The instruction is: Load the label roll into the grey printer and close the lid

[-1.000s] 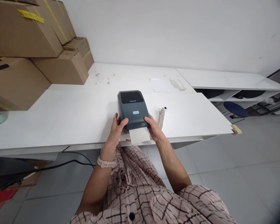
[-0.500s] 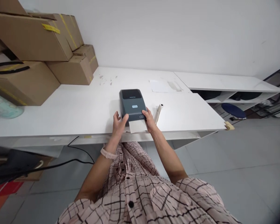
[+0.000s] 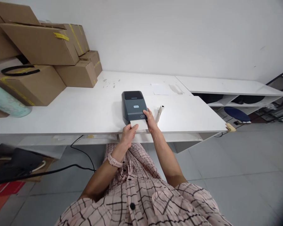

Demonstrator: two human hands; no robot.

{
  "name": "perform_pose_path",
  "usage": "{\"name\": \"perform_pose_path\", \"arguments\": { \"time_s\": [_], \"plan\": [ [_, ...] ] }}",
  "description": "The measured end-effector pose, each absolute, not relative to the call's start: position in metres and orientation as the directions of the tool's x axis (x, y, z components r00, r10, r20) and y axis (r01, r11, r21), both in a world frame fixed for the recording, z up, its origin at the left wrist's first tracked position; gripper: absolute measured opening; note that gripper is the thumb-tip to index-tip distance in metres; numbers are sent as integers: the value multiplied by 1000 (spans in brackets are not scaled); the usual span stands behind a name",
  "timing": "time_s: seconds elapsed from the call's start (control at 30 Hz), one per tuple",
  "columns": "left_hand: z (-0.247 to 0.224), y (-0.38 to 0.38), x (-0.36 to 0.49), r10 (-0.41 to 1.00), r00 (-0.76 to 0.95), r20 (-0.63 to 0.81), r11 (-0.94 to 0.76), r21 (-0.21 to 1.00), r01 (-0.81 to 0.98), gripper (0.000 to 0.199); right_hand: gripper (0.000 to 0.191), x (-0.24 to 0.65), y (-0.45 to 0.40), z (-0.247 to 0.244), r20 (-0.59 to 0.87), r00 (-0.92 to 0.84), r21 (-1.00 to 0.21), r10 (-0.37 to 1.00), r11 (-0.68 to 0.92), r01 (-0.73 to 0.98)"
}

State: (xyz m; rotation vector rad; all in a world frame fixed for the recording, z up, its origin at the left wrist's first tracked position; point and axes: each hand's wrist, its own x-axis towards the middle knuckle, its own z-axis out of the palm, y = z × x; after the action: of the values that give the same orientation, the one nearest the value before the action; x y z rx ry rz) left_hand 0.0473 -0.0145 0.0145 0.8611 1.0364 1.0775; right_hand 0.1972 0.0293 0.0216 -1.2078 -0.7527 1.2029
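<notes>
A dark grey-blue label printer [image 3: 132, 105] with a black window on top stands near the front edge of the white table. White label paper [image 3: 141, 124] sticks out of its front slot. My left hand [image 3: 129, 133], closed, pinches the left part of that paper between thumb and fingers. With the thumb on the printer's front right corner and the fingers down its side, my right hand [image 3: 151, 121] grips the printer. A small white paper roll [image 3: 159, 113] lies just right of my right hand.
Cardboard boxes [image 3: 77, 73] are stacked at the table's left, with a pale green bottle [image 3: 10, 100] before them. White paper [image 3: 160, 88] lies towards the back. A blue stool [image 3: 237, 114] stands right of the table [image 3: 191, 116]. A black cable [image 3: 68, 167] runs below at left.
My left hand has gone from the printer's left front corner, where its fingers were apart, to the paper and closed on it. My right hand stays on the printer.
</notes>
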Motion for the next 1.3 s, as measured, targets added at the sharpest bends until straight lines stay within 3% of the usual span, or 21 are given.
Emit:
{"name": "perform_pose_path", "arguments": {
  "time_s": [0.2,0.47,0.7,0.83,1.0,1.13,1.3],
  "plan": [
    [-7,-10,42,992,83,-99,111,982,-155,43,108,204,37,42,-146,241,-973,960,-95,-211],
    [-15,-7,40,996,79,-50,56,996,-76,38,122,206,65,78,-152,146,-988,977,-153,-2],
    [-18,-4,39,993,86,-87,90,995,-36,44,126,205,72,85,-244,143,-969,959,-238,-63],
    [-13,-12,26,993,107,-40,40,999,-2,48,127,205,69,79,-193,140,-979,971,-182,-92],
    [-8,-11,5,957,-211,199,-183,979,94,43,102,206,45,57,-45,209,-998,977,-35,-52],
    [4,7,8,977,-55,204,-196,972,133,69,81,210,17,40,-1,232,-1000,973,3,-16],
    [4,14,21,990,17,142,-143,985,95,77,66,208,3,23,64,274,-998,960,57,32]
  ]
}}
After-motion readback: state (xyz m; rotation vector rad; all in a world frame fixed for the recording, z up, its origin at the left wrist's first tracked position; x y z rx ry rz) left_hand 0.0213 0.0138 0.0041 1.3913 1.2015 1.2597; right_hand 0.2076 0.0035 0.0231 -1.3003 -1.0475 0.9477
